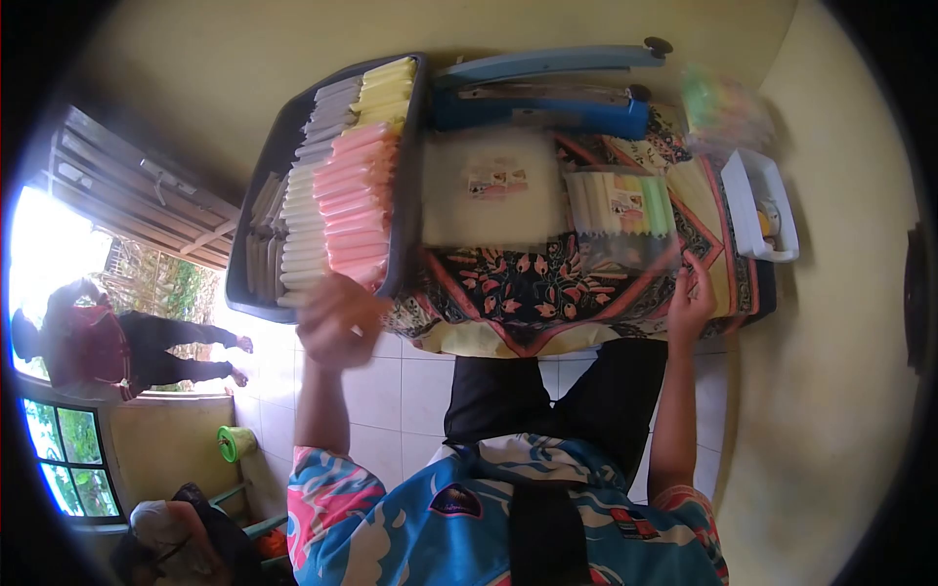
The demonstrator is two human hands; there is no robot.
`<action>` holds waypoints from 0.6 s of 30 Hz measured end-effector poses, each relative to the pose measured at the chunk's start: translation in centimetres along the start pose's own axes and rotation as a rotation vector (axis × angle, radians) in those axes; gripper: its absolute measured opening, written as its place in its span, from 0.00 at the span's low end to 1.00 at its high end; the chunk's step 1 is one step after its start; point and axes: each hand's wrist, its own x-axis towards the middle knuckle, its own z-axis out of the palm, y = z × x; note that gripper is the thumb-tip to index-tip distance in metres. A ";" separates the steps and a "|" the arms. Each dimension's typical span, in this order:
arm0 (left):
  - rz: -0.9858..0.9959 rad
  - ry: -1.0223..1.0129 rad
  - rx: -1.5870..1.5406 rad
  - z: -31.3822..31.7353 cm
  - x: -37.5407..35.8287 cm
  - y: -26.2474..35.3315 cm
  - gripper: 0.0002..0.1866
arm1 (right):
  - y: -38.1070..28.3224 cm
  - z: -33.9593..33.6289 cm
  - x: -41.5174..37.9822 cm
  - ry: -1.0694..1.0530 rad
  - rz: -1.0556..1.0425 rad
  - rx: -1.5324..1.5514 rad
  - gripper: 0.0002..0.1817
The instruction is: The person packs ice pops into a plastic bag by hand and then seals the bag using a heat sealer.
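My left hand point(342, 320), smeared by motion, is at the near edge of a dark tray point(407, 186). Its fingers are too blurred to read. Rows of wrapped sticks fill the tray: pink point(357, 200), white point(301, 234), yellow point(386, 93) and grey point(330, 112). My right hand point(691, 298) is at the near right corner of a clear plastic bag point(625, 210), thumb and forefinger closed on its edge. Inside the bag are green, yellow and pale sticks with a printed label. Left of it lies a blurred stack of clear bags point(493, 190) with a label.
A blue bag sealer point(537, 109) stands behind, its arm raised. Filled bags point(723, 107) and a white box point(762, 210) are at the right. A patterned cloth point(528, 288) covers the table. Two people are at the left, one by the doorway point(93, 342), one lower down point(176, 537).
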 end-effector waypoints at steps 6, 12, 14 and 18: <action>-0.618 -0.355 0.211 -4.7 2.2 -3.8 0.13 | -0.4 -0.3 0.2 0.004 -0.001 0.004 0.13; -0.764 -0.663 0.097 -5.9 -0.1 -5.5 0.15 | -0.4 -0.3 0.1 0.014 -0.035 0.004 0.13; -0.792 -0.666 0.062 -5.9 -0.6 -5.7 0.17 | -0.4 -0.1 0.1 0.014 -0.043 -0.002 0.12; -0.702 -0.668 0.033 -5.8 -1.0 -6.4 0.18 | 0.0 0.0 0.1 0.005 -0.011 0.011 0.12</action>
